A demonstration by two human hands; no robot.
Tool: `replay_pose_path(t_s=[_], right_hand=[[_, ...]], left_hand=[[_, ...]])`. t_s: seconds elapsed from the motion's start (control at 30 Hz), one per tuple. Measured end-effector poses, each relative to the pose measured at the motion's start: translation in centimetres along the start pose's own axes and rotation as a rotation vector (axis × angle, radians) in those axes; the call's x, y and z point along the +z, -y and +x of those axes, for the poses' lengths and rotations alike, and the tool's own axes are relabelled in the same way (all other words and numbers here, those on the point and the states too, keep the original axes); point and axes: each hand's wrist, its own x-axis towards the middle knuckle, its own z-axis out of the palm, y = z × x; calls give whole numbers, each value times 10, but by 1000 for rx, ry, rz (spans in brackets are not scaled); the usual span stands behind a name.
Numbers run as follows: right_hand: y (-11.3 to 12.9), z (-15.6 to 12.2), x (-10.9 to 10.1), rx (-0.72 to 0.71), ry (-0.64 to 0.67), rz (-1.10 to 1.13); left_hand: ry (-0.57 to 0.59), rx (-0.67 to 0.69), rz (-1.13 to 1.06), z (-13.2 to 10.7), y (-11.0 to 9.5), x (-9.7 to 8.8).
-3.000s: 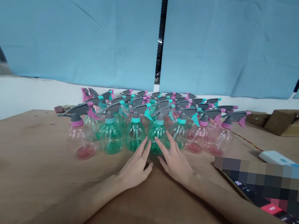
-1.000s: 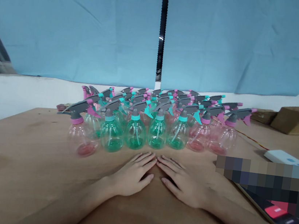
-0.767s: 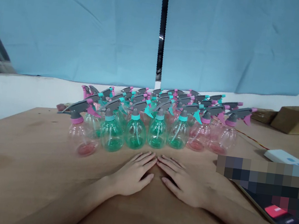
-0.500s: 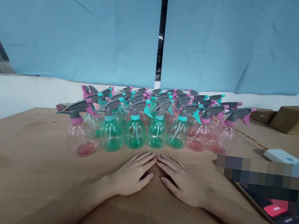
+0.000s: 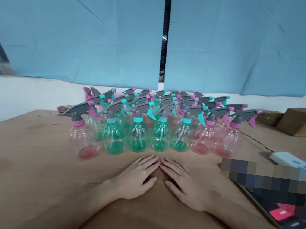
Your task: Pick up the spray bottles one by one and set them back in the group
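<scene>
My left hand [image 5: 135, 178] and my right hand [image 5: 188, 186] lie flat, palms down, on the brown table [image 5: 21, 172], fingertips nearly touching. Both are open and hold nothing. Just beyond the fingertips stands a cluster of several small spray bottles with grey triggers. The green spray bottle [image 5: 160, 136] with a teal collar is nearest, flanked by other green ones [image 5: 138, 135]. Clear pink bottles stand at the ends of the front row, one at the left [image 5: 82, 139] and one at the right [image 5: 230, 141].
A dark device with a red button [image 5: 283, 216] lies at the right, partly blurred out. A white flat box [image 5: 288, 159] and open cardboard boxes [image 5: 301, 121] sit further right. A blue curtain [image 5: 96, 28] hangs behind the table's far edge.
Three seconds ago both hands touched the middle green bottle; they have drawn back a little and lie flat on the table. Over the last second nothing has moved.
</scene>
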Motion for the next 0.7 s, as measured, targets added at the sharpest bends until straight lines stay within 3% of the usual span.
replay_pose_path(t_s=[0.27,0.37,0.43,0.5,0.6,0.7], right_hand=[[-1,0,4,-4,-9,10],[1,1,5,-9,-55,20],[2,2,5,-15,-76,28],[4,1,5,-17,-88,40],[7,0,3,-26,-114,76],[8,0,3,-34,-146,107]], left_hand=[[-114,33,208,1,-11,-4],[-170,67,278,6,-19,-20],[-266,75,287,17,-25,-42],[-402,44,304,40,-30,-72],[-510,-32,386,97,-27,-122],[-398,-85,405,172,-11,-157]])
